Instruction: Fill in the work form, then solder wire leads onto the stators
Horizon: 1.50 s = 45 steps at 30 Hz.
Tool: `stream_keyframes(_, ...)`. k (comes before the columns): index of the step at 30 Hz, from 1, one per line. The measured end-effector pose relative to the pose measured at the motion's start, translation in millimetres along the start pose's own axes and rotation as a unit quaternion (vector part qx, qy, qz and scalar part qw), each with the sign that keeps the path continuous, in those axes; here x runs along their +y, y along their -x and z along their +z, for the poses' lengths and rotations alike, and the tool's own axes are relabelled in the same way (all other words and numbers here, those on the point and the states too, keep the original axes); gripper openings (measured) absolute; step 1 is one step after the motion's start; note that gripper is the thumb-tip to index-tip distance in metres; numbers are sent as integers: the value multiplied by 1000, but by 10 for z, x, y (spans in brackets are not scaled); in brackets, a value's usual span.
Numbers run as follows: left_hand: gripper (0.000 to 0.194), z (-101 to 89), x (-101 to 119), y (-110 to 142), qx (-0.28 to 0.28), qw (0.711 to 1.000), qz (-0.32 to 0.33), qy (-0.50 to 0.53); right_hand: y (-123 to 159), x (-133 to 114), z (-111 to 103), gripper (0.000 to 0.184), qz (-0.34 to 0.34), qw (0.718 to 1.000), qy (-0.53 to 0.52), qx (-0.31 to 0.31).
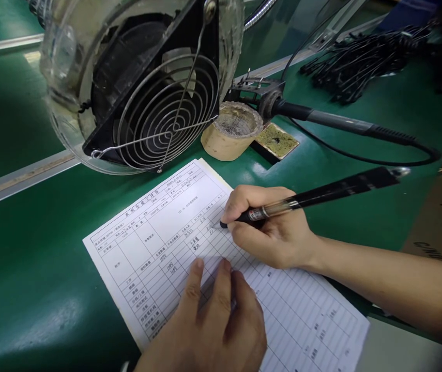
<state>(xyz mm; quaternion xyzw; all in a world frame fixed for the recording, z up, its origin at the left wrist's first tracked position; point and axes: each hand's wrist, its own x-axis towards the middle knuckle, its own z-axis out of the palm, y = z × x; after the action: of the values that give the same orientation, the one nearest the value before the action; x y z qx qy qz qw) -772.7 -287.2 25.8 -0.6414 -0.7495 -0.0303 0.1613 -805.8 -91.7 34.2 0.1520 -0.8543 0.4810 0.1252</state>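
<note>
A white printed form (166,227) with a table of lines and some handwritten entries lies on the green mat (30,268). My right hand (271,227) is closed around a black pen (321,199), its tip resting on a cell near the sheet's upper right. My left hand (213,320) lies on the lower middle of the form, fingers stretched flat and pressing the paper down.
A fan (154,98) with a wire guard in a clear housing stands just behind the form. Beside it sit a round pot (230,132), a yellow-green sponge tray (277,140) and a soldering iron (321,119) on its stand. Black cables (360,57) lie far right; a cardboard box (441,217) sits right.
</note>
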Motion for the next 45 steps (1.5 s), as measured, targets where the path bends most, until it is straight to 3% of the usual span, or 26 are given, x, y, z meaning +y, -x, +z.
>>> stream_keyframes(13, 38, -22, 25, 8, -14, 1000, -12, 14, -7, -21, -22, 12, 68, 996, -60, 21)
stream_keyframes(19, 31, -92, 212, 95, -25, 997, -74, 0, -19, 9, 0, 10, 65, 992, -98, 37)
stream_keyframes(25, 33, -204, 405, 180, -60, 992, -110, 13, 26, 69, 3, 9, 81, 988, -129, 36)
stream_keyframes(31, 41, -348, 369, 172, -116, 986, -104, 53, 120, 163, -11, 8, 95, 987, -128, 21)
stream_keyframes(36, 42, -338, 383, 195, -108, 986, -110, 58, 151, -72, -5, 11, 68, 994, -83, -8)
stream_keyframes(40, 41, -322, 397, 196, -95, 988, -113, 53, 150, -335, 132, 9, 38, 996, -67, -37)
stream_keyframes(45, 42, -326, 398, 190, -90, 988, -115, 59, 161, -451, 361, 9, 79, 987, -121, -75)
